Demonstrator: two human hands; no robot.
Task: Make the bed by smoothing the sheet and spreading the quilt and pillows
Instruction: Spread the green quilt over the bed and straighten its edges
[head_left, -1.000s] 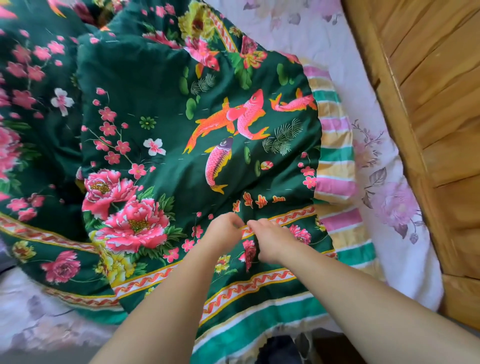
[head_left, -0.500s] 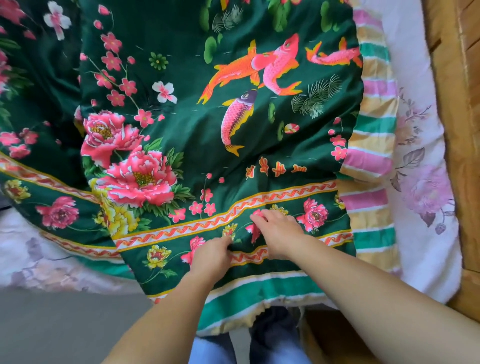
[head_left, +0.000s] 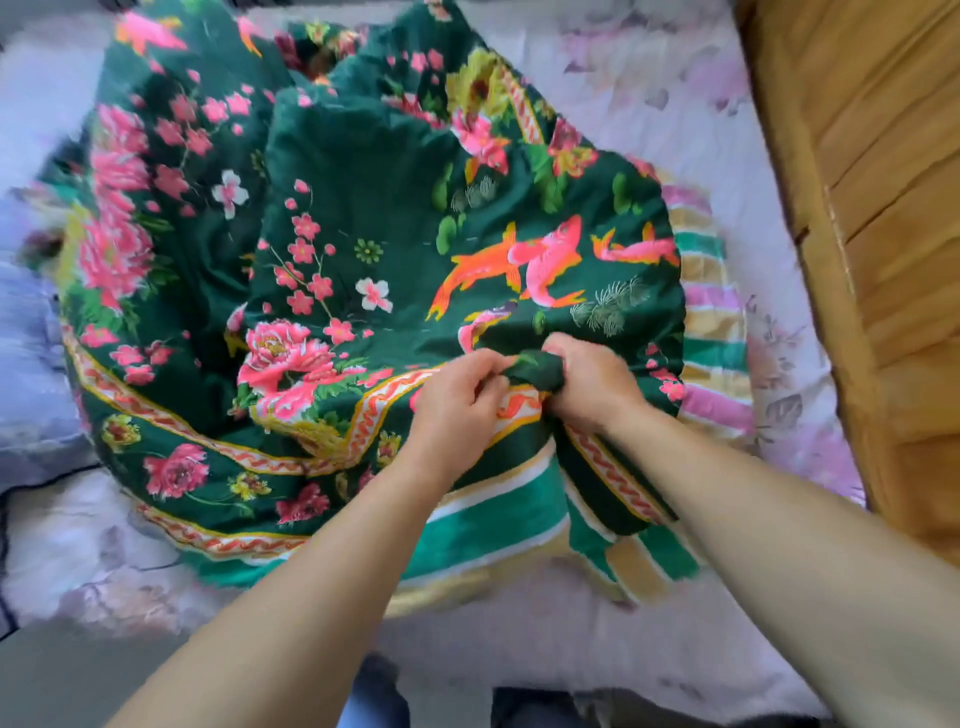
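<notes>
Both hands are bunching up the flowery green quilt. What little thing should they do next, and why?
Probably pull the hands apart. The left hand and right hand grip one fold of the quilt, which lies heaped on the sheet.

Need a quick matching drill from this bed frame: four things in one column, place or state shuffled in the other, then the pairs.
Things
1. quilt
2. sheet
3. wooden bed frame
4. right hand

Place or state
A. along the right edge of the view
B. gripping a bunched fold of green fabric
C. pale with faint pink flowers, lying under the quilt
D. dark green with fish and flowers, rumpled in a heap

Pairs: 1-D, 2-C, 3-A, 4-B
</notes>
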